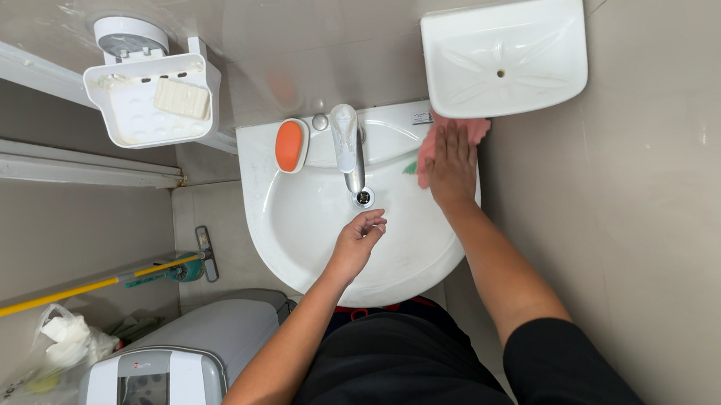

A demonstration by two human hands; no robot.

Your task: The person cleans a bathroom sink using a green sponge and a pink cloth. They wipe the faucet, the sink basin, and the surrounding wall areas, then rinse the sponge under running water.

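The right hand (453, 168) lies flat, fingers straight, pressing a pink cloth (431, 144) onto the rim of the white sink (292, 223), right of the tap (346, 143). The left hand (358, 240) hangs over the basin, fingers loosely curled, its grip empty. An orange soap dish (290, 146) sits left of the tap.

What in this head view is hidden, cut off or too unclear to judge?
- Pink cloth: mostly under the right hand and the wall shelf.
- Green bit beside that hand: too small to identify.
- Left hand: curled over the basin, palm hidden.
- Yellow pole: cut off by the left edge.
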